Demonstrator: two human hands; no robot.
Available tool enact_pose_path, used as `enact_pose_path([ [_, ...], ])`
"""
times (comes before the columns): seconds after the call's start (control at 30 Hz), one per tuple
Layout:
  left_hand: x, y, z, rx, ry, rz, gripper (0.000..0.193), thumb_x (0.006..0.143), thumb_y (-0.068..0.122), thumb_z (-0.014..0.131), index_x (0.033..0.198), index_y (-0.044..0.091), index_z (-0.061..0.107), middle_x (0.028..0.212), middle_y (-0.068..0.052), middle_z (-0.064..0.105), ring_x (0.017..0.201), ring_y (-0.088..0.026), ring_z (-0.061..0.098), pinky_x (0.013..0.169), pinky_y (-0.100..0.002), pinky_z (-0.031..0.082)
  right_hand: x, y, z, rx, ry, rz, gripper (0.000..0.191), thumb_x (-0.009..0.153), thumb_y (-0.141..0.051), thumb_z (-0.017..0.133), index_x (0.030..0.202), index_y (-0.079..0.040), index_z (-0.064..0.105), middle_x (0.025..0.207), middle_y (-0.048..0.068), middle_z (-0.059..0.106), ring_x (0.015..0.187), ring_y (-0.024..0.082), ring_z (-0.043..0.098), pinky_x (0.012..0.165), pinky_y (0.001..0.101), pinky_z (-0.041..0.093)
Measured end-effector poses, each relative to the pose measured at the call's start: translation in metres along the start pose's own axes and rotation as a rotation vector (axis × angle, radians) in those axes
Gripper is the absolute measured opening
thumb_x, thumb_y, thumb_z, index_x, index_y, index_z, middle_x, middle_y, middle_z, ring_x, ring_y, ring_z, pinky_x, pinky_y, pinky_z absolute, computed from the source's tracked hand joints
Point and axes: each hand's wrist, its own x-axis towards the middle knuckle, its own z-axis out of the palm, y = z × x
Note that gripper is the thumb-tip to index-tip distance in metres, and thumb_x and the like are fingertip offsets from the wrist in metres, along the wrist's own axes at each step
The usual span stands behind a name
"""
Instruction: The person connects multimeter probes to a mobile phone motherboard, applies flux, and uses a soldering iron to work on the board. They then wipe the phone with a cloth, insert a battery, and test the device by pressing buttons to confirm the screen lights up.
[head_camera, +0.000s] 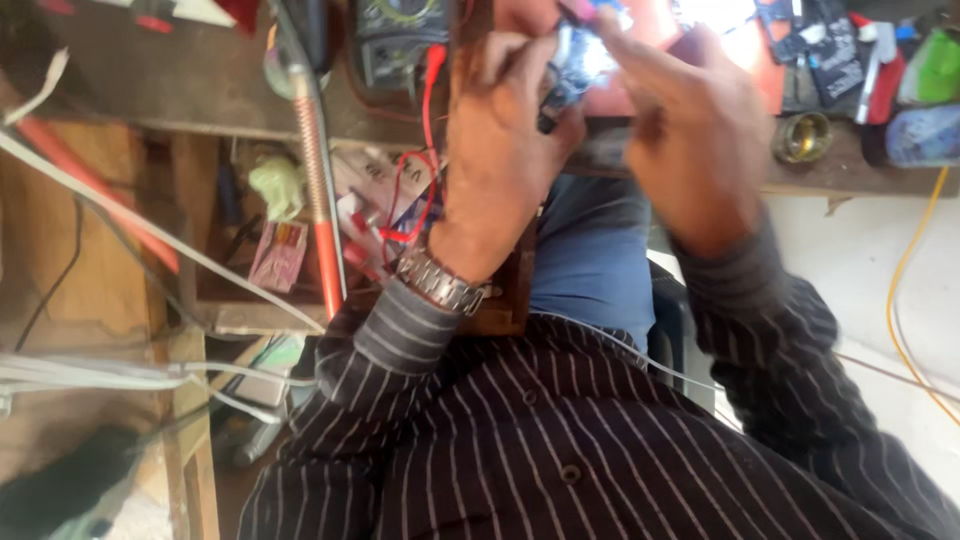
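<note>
Both hands are up at the workbench edge, working on one small thing between them. Left hand (500, 150) – fingers curled shut around a small electronic part (575, 65), bluish-white and glary, details too blurred to tell. Right hand (690, 130) is just beside it, fingertips pinched narrow onto the top of the same part; whether it holds a tool I can't tell. A metal wristwatch (440, 282) sits on the left wrist, above a striped dark sleeve. Red probe wires (430, 120) hang just left of the left hand, running up to a multimeter (400, 35) beyond it. A red mat (700, 45) lies under and behind the hands. Right of the right hand – a small brass ring-shaped tin (802, 137) on the bench (200, 90), w/ assorted clutter further right.
</note>
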Motion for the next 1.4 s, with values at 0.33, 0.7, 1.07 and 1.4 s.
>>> enact_pose_path([
  [0.33, 0.001, 0.001, 0.0, 0.01, -0.021, 0.029, 0.052, 0.079, 0.009, 0.086, 0.127, 0.006, 0.065, 0.113, -0.012, 0.059, 0.113, -0.036, 0.055, 0.102, -0.045, 0.048, -0.017, 0.036, 0.021, 0.056, 0.156, -0.095, 0.055, 0.085, 0.012, 0.058, 0.135, -0.009, 0.069, 0.102, 0.019, 0.063, 0.079, 0.032, 0.062, 0.071, 0.0447, 0.049],
  [0.7, 0.009, -0.001, -0.017, 0.037, -0.155, 0.09, 0.044, 0.08, 0.006, 0.084, 0.121, 0.005, 0.068, 0.111, -0.01, 0.059, 0.109, -0.033, 0.055, 0.099, -0.044, 0.048, -0.01, 0.054, 0.004, 0.013, 0.059, -0.113, 0.048, 0.082, 0.014, 0.064, 0.125, -0.003, 0.077, 0.09, 0.022, 0.064, 0.074, 0.034, 0.063, 0.064, 0.0428, 0.048],
  [1.07, 0.007, -0.001, -0.013, 0.028, -0.125, 0.076, 0.048, 0.077, 0.006, 0.085, 0.122, 0.004, 0.068, 0.114, -0.009, 0.06, 0.112, -0.034, 0.055, 0.097, -0.043, 0.049, -0.013, 0.044, -0.001, -0.086, 0.087, -0.08, 0.053, 0.081, 0.011, 0.064, 0.127, -0.012, 0.076, 0.094, 0.018, 0.065, 0.078, 0.036, 0.064, 0.066, 0.0447, 0.049],
  [1.4, 0.007, -0.003, -0.012, 0.003, -0.129, 0.05, 0.044, 0.079, 0.007, 0.085, 0.12, 0.005, 0.068, 0.114, -0.01, 0.061, 0.111, -0.034, 0.057, 0.097, -0.045, 0.049, -0.019, 0.047, 0.0, -0.159, 0.108, -0.104, 0.046, 0.085, 0.009, 0.064, 0.123, -0.012, 0.077, 0.09, 0.015, 0.064, 0.074, 0.033, 0.062, 0.064, 0.0422, 0.049],
])
